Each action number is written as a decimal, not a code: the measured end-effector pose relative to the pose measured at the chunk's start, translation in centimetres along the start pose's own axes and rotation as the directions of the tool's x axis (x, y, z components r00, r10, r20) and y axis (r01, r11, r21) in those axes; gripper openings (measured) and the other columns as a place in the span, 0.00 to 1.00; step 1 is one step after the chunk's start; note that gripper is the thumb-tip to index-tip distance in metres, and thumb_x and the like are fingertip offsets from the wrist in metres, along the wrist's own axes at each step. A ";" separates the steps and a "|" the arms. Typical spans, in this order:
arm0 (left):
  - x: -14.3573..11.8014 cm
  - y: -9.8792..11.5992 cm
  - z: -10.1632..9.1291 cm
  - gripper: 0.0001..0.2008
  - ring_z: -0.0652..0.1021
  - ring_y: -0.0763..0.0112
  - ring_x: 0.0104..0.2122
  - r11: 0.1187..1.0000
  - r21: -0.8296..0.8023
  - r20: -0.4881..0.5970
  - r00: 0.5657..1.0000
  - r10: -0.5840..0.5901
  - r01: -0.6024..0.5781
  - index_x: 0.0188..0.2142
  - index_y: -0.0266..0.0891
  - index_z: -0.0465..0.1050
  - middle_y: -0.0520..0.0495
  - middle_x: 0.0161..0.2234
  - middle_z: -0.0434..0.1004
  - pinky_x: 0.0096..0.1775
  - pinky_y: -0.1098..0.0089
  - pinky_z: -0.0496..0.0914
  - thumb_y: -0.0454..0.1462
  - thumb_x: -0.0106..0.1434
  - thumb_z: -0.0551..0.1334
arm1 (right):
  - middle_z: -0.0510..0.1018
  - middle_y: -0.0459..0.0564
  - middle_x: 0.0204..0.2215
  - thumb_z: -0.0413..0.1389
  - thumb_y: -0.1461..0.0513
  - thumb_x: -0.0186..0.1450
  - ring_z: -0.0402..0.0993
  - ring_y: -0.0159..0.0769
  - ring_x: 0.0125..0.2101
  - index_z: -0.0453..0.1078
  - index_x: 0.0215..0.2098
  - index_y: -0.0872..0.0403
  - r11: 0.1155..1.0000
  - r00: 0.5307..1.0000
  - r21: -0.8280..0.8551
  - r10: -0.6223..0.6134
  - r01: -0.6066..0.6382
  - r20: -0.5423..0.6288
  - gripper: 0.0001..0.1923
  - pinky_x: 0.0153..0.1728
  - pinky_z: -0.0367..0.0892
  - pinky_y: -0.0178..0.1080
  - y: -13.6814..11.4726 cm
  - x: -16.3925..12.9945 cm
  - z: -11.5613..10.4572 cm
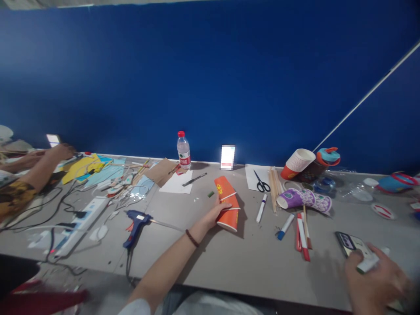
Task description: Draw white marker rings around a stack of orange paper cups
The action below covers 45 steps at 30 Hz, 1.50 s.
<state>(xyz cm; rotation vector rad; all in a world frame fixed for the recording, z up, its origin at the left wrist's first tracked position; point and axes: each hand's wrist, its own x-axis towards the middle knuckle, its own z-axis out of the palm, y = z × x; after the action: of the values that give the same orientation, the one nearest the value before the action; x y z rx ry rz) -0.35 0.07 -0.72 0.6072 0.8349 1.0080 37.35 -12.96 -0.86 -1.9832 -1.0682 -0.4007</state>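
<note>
My left hand (220, 211) is closed around a bent orange paper cup piece (226, 188), two cup-like parts that meet at a pale rim under my fingers. It is held on or just above the grey table; I cannot tell if it touches. At the lower right, my right hand (377, 280), partly blurred, grips a white marker (369, 264) with a green end. Beside that hand lies a phone (349, 243), camera side up. A small green cap (210, 194) rests left of the orange cups.
A blue glue gun (138, 223) and power strip (82, 225) lie left, near another person's arm (46, 164). Behind stand a water bottle (183, 153) and lit screen (228, 156). Rightward are scissors (263, 186), wooden sticks (273, 190), stacked cups (297, 164), purple cups (303, 200) and several markers (285, 227).
</note>
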 end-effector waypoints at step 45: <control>-0.3 0.0 0.9 0.45 0.81 0.59 0.40 0.999 -0.018 -0.010 0.999 0.035 -0.036 0.62 0.45 0.59 0.42 0.45 0.79 0.42 0.65 0.74 0.31 0.46 0.73 | 0.81 0.50 0.32 0.59 0.53 0.61 0.78 0.42 0.34 0.75 0.33 0.52 0.602 0.796 0.724 -0.228 -0.337 0.560 0.11 0.38 0.74 0.43 -22.4 -7.6 8.6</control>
<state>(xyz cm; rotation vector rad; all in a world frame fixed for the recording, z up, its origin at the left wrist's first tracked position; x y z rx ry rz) 0.27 -0.29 -0.16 0.6037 0.8254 1.0505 14.02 -3.63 0.96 -1.2695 -1.2504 0.7513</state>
